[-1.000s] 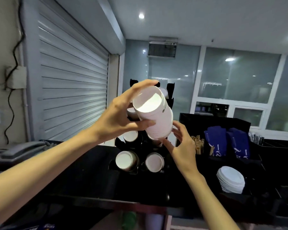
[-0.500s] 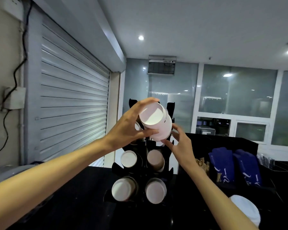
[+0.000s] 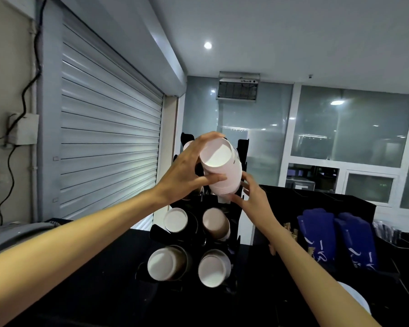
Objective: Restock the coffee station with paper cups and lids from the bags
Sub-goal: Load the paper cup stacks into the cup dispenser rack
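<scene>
Gripping a stack of white paper cups (image 3: 222,171) at its base end, left hand (image 3: 184,175) has fingers and thumb curled round it, tilted over the top right slot of the black tiered cup rack (image 3: 194,246) on the black bench (image 3: 92,279). Right hand (image 3: 253,199), fingers spread, touches the stack's lower end. Four lower slots hold cup stacks, smooth round bases facing out. Blue glossy packets (image 3: 335,239) stand in a black bin on the right.

Four cup stacks are sitting in the black rack's (image 3: 194,234) lower slots: upper left (image 3: 175,220), upper right (image 3: 215,223), lower left (image 3: 167,263) and lower right (image 3: 213,267). One more stack (image 3: 221,168) is being held by two hands, left (image 3: 187,171) and right (image 3: 253,197). Two blue packs (image 3: 316,232) (image 3: 357,234) are standing alongside.
</scene>
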### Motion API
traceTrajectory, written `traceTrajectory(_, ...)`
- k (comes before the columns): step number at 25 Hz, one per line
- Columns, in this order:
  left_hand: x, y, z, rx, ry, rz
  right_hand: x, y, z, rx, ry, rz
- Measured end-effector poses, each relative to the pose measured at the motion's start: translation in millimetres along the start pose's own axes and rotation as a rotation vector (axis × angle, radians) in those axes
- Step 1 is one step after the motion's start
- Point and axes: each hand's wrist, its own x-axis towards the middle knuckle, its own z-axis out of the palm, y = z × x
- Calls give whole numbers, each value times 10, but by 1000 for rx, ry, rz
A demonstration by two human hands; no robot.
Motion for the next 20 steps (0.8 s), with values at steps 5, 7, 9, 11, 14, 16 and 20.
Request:
traceTrajectory(5,-29,-129,151,-4,-27,-60,-11,111,-57,-29,-98,36)
traceTrajectory(7,14,-165,198,12,-19,-89,-18,132,-88,-29,-123,43)
traceTrajectory(9,82,-194,226,69,-29,-99,-22,141,-96,-31,-144,56)
traceTrajectory(11,151,-222,253,133,-48,-112,-11,151,-93,-33,-148,65)
traceTrajectory(14,227,-286,292,193,-96,-161,18,126,-106,-14,-129,71)
traceTrajectory(16,273,-343,319,225,-129,-177,29,94,-112,11,-103,62)
traceTrajectory(20,371,-404,356,263,-144,-188,51,76,-115,70,-47,26)
